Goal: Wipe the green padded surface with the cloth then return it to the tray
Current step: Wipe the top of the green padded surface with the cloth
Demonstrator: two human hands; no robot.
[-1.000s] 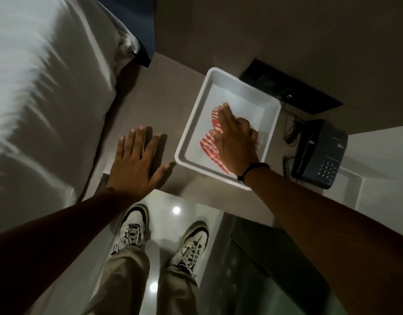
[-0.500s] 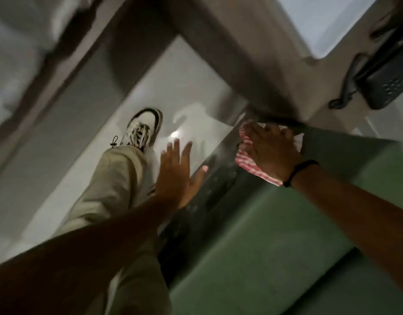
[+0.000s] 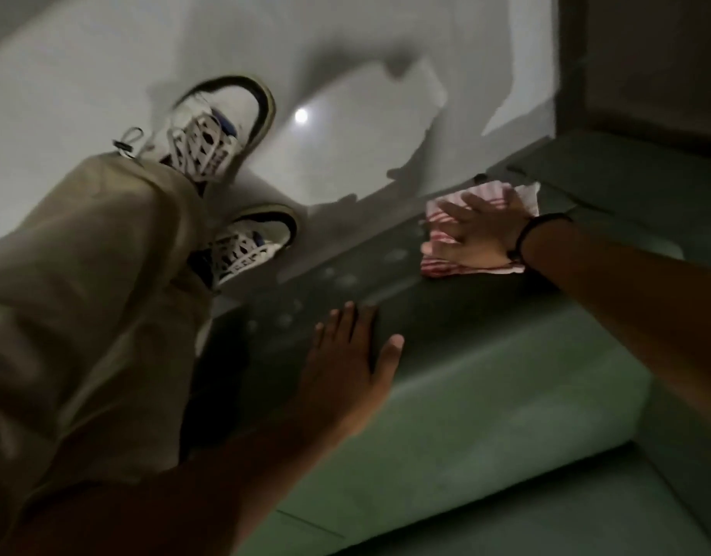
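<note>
Dim, motion-blurred view from the head camera, looking down. Right hand (image 3: 484, 230) at far right, palm down, fingers spread flat on the red-and-white striped cloth (image 3: 458, 218); cloth pressed against the green padded surface (image 3: 486, 395) close to its far edge, where the padding meets the floor (image 3: 105, 54). Grip of the right hand flat and open, pressing on the cloth, not curled around it. White corner of cloth showing to the right of the hand, striped folds showing on its left and near sides. Dark band (image 3: 524, 234) on the right wrist.

Left hand (image 3: 346, 355) nearer and further left, palm down on the padding's dark front edge, fingers extended, thumb out to the right; grip open, nothing held. Well apart from the cloth.

Left of the padding: two white laced sneakers (image 3: 221, 130) on the pale glossy floor, beige trousers (image 3: 85, 294) above them. Round light reflection (image 3: 301, 116) on the floor beside the far sneaker. Tray not in view
</note>
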